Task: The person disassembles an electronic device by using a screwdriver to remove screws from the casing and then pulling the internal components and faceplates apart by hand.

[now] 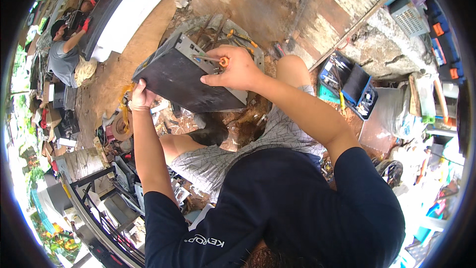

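A flat, box-shaped device with a scuffed black cover and a grey metal side is held tilted in front of me. My left hand grips its left corner, with the thumb on the black cover. My right hand is closed around a screwdriver with an orange handle. The screwdriver's shaft points left, toward the metal side along the device's upper edge. I cannot tell whether the tip touches a screw. My right thumb reaches down over the black cover.
Orange-handled pliers lie just beyond the device. An open tool case sits to the right, below a grey plastic basket. Two people work at the far left, one a person in a grey shirt. Scrap parts crowd the lower left.
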`<state>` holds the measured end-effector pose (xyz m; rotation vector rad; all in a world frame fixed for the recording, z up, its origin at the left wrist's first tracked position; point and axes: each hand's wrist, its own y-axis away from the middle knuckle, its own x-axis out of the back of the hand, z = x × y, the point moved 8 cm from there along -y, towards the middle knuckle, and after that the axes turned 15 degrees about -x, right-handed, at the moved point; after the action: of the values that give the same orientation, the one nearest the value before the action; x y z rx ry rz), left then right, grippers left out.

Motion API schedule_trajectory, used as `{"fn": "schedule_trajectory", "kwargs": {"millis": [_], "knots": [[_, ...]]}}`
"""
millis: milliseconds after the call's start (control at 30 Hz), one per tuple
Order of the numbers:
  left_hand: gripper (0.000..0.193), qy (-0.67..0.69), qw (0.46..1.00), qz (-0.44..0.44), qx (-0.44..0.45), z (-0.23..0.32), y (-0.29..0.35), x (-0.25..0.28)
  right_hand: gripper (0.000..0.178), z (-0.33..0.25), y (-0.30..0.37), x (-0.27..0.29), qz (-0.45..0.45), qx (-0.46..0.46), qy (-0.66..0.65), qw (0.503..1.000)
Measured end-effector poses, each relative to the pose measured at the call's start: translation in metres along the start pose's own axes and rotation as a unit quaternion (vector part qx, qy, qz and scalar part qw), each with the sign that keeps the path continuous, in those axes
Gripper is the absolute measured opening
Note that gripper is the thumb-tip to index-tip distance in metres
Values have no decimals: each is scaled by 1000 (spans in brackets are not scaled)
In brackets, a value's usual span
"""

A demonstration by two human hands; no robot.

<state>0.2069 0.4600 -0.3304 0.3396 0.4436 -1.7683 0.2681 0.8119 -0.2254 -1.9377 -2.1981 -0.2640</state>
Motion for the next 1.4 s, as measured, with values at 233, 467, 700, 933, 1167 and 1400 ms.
{"fn": "schedule_trajectory", "kwargs": {"millis": [233,467,700,933,1167,1400], "knots": [[70,-58,981,187,-4,-11,8,-36,54,-3,-4,2,45,-66,26,996],[87,-462,873,83,-134,-10,78,-181,51,12,-15,10,67,-184,98,976],[80,-478,867,50,-132,-25,86,-249,53,18,-33,-1,56,-219,176,958],[65,-461,866,121,-150,-32,81,-203,60,-3,-44,-30,53,-201,251,946],[55,-446,870,164,-134,-14,74,-165,65,9,-67,-66,-1,-129,168,977],[47,-457,867,170,-97,4,83,-162,64,-3,-25,-79,-79,-133,135,979]]}}
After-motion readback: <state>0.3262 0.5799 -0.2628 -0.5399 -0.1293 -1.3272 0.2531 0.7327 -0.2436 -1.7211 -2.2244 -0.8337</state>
